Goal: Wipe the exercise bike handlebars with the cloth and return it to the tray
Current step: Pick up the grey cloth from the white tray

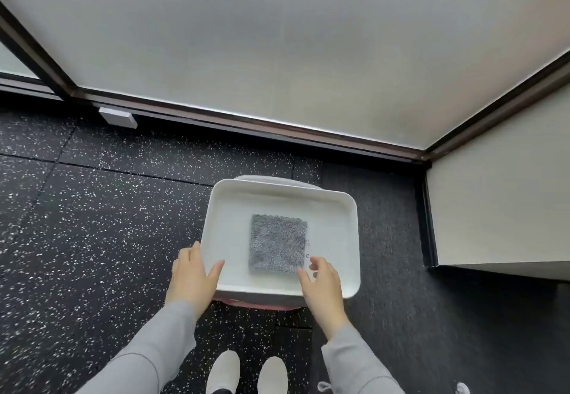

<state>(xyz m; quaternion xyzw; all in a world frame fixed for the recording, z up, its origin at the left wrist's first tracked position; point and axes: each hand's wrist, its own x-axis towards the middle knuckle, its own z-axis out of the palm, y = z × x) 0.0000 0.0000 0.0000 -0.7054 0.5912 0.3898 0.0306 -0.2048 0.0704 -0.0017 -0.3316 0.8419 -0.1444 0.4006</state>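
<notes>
A white rectangular tray (339, 208) rests on a low stool in front of me. A grey, fluffy square cloth (277, 242) lies flat in the middle of the tray. My left hand (192, 273) lies on the tray's near left corner, fingers spread, thumb over the rim. My right hand (322, 282) hovers at the cloth's near right corner, fingers apart and slightly curled, holding nothing. The exercise bike and its handlebars are out of view.
The floor (92, 224) is black speckled rubber. A frosted glass wall with a dark frame (246, 122) runs behind the tray. A pale wall block (499, 208) stands to the right. My two white shoes (246, 372) are below the tray.
</notes>
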